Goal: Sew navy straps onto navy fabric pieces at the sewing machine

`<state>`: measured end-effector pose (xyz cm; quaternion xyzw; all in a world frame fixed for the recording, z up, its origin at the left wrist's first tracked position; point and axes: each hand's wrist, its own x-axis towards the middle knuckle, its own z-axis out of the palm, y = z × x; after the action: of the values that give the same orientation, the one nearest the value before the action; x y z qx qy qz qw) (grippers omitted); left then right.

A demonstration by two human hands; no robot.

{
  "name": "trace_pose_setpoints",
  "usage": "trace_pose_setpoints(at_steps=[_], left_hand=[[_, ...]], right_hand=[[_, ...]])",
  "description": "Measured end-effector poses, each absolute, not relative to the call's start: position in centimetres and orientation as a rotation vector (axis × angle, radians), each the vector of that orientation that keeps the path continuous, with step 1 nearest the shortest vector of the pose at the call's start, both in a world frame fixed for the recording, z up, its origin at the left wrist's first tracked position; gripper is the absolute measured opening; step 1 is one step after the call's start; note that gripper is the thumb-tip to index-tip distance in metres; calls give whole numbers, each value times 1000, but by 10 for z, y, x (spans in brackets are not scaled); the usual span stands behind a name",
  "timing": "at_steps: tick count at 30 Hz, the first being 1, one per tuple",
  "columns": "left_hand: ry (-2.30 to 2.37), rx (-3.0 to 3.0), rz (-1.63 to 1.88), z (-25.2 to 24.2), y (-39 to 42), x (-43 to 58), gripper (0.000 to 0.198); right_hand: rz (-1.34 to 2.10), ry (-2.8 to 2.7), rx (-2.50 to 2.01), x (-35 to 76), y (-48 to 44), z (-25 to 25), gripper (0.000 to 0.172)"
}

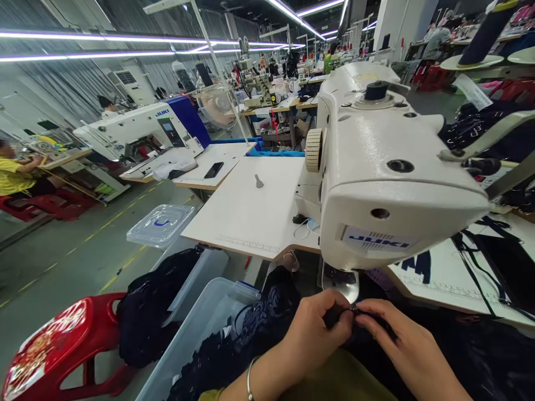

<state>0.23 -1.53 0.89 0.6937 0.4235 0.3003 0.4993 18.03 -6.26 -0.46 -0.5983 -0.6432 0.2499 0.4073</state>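
One bulky white metal sewing-machine head (401, 156), lettered JUKI, stands just beyond the hands. Nearer lies a spread of dark navy cloth (480, 345), bunched at the lap and apparently the piece in the fingers, though the folds hide its full outline. A translucent pale-blue plastic bin (184, 334) to the left holds more dark navy material with a raised, glossy pattern.

The cloth looks light and limp, perhaps a little slippery where it shines; it should fold easily and droop wherever it is unsupported. A small pinch at the edge, close on both sides of the worked spot, seems the best hold, with the bulk left resting on the lap.

Both wrists come in low. The left hand (317, 328), a thin silver-coloured bangle (249, 379) at its wrist, curls inward, thumb and forefinger clamped on the dark edge. The right hand (397, 334) mirrors it, thumb and forefinger closed on the same edge, fingertips nearly meeting the left's.
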Motion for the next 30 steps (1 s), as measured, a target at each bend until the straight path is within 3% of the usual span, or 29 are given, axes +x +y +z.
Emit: trace_pose_setpoints(at_steps=[6, 14, 23, 30], left_hand=[[1105, 2029, 729, -2, -18, 2, 13], [858, 2326, 645, -3, -18, -10, 19], [788, 2192, 579, 14, -19, -2, 11], [503, 2093, 820, 19, -14, -8, 6]], right_hand=[[596, -1679, -1316, 176, -65, -12, 14], [1442, -1294, -1429, 180, -66, -8, 32], [979, -1277, -1700, 164, -68, 10, 17], [1239, -1323, -1536, 179, -60, 9, 31]])
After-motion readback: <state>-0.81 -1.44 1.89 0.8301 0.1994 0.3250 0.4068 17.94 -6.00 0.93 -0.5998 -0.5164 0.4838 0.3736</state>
